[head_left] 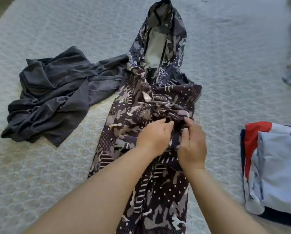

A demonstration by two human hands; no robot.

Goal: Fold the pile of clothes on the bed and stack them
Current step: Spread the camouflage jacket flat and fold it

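The bed [225,65] carries everything. The camo garment [149,105] runs down its middle, bunched. Left of it lies a crumpled grey shirt [53,98]; right of it, the folded stack [274,168]. The left hand [152,138] and right hand [193,146] both pinch its gathered middle. I judge untangling is under way; next it needs spreading flat. No writing is readable.
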